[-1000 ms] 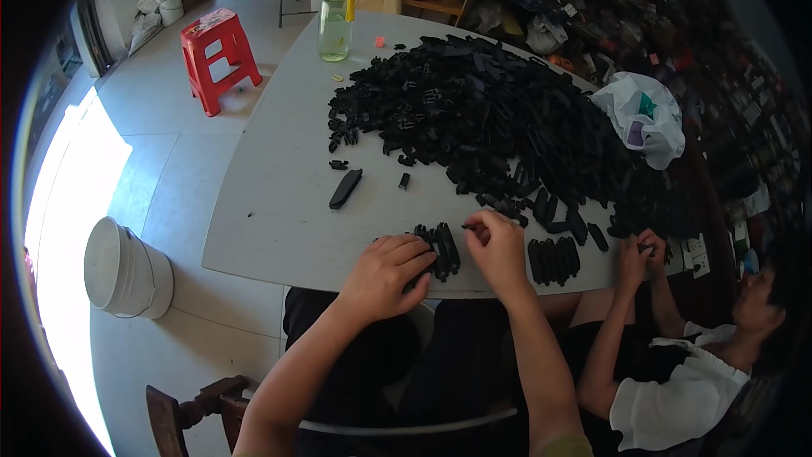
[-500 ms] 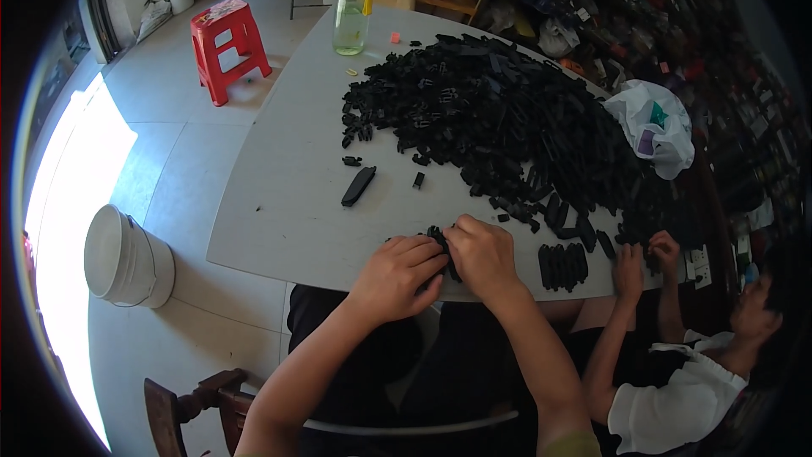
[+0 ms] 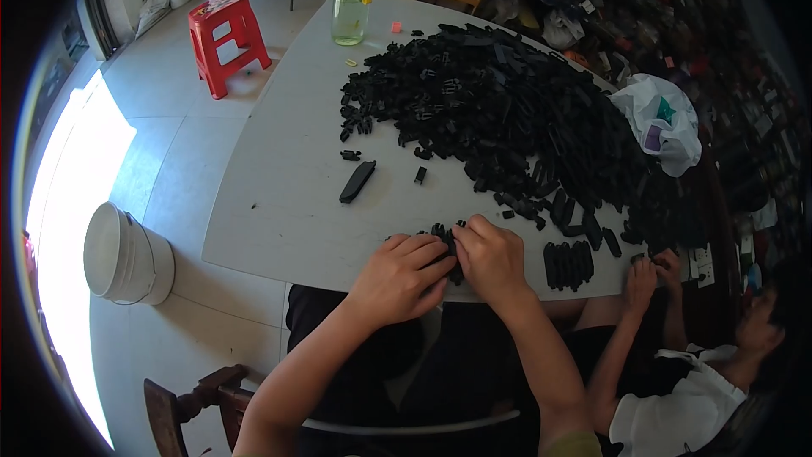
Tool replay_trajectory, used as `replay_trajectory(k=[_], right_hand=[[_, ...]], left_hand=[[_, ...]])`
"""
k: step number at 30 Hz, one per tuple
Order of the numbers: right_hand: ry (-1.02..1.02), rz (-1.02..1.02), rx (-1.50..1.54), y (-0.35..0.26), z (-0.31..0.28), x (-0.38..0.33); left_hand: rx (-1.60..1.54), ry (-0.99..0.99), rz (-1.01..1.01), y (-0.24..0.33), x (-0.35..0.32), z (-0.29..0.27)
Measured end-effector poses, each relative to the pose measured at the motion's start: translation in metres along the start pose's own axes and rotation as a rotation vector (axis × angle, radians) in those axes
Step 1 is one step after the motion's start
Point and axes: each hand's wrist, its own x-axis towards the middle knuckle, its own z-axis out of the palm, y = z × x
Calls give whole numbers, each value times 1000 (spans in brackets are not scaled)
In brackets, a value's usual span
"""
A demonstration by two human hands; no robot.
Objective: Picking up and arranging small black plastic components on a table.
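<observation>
Right hand (image 3: 493,257) is closer to left hand (image 3: 391,283) than a second ago; both hands' fingers bend over black parts (image 3: 439,232) on desk (image 3: 292,203), grip can't tell.

Right hand (image 3: 491,259): drawing nearer the fingers of left hand (image 3: 394,278) | black pieces (image 3: 438,231): partly disappearing behind right fingertips.
</observation>
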Motion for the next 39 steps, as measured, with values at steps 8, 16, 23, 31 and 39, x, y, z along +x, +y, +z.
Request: replay_trajectory(k=[8,16,23,31,39], right_hand=[[-293,27,-34,-10,-22,-1],[-202,158,252,11,-16,-5],[-46,360,-96,69,-4,-13],[-170,451,60,54,-13,-2],[-21,258,363,2,4,11]], left_hand=[[9,28,34,1,1,-2],[11,22,-8,-3,-7,2],[-21,26,3,0,-2,-1],[-22,142,-3,0,-7,-2],[-24,119,-3,-1,-5,2]])
